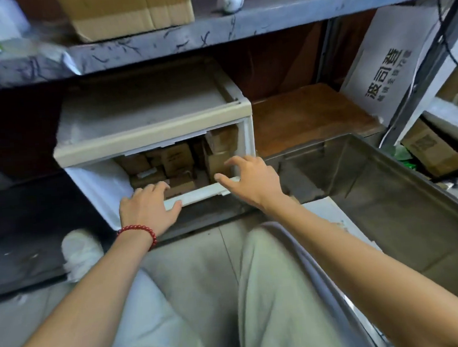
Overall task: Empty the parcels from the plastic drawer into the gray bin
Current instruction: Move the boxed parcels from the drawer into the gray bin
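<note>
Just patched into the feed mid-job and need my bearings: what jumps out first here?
The plastic drawer, open at centre under the shelf, is packed with brown cardboard parcels. The left hand, with a red bead bracelet at its wrist, holds the drawer's front rim, while the right hand is spread open over its right front corner. The gray bin stands to the right, with no parcel visible in it.

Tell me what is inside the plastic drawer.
Brown cardboard parcels fill the plastic drawer, packed tight. The beige frame above covers its rear, so how far back they go cannot be seen.
</note>
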A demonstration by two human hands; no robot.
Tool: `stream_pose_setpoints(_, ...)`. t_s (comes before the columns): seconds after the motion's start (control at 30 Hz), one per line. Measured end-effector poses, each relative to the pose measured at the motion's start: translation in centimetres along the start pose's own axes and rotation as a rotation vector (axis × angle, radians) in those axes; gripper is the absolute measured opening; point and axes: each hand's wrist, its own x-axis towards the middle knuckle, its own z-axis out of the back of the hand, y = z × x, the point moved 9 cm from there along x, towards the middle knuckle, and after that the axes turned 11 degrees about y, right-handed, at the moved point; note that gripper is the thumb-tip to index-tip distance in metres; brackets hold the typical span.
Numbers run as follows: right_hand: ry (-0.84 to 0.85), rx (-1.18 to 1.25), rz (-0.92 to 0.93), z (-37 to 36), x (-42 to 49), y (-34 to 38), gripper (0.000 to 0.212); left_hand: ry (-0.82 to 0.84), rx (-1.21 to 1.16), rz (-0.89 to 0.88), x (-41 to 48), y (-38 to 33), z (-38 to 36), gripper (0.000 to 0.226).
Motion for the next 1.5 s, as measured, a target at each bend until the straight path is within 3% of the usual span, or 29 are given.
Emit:
stream_pose_setpoints(0.2, 0.090, -0.037, 0.057, -5.3, 0.9, 5.3, 0.053, 0.040, -0.098, 0.160, -2.1, 6.7, -2.0, 0.046)
stream_pose_setpoints(0.33, 0.212, -0.107, -0.023, -9.3, 1.5, 4.0, 0.061, 0.022, -0.035, 0.099, -1.4, 6.8, -2.4, 0.046)
stream_pose_setpoints(0.7, 0.220, -0.141, -0.056, -11.2, 8.0, 3.2, 0.064, 0.090, -0.097, 0.031, 3.8, 7.7, -6.1, 0.053)
stream_pose_setpoints(0.97, 0.230, 0.033, -0.126, -14.1, 12.9, 2.1, 0.077, 0.158, -0.126, 0.066, 9.7, 9.2, -8.1, 0.059)
stream_pose_setpoints(1.17, 0.321, -0.031, -0.167, -18.7, 16.8, 0.4, 0.074, 0.226, 0.030, 0.058, 13.4, 10.8, -10.2, 0.056)
stream_pose_setpoints(1.5, 0.385, 0.028, -0.218, -22.0, 21.3, -1.2, 0.063, 0.376, -0.022, 0.172, 17.5, 11.8, -14.1, 0.063)
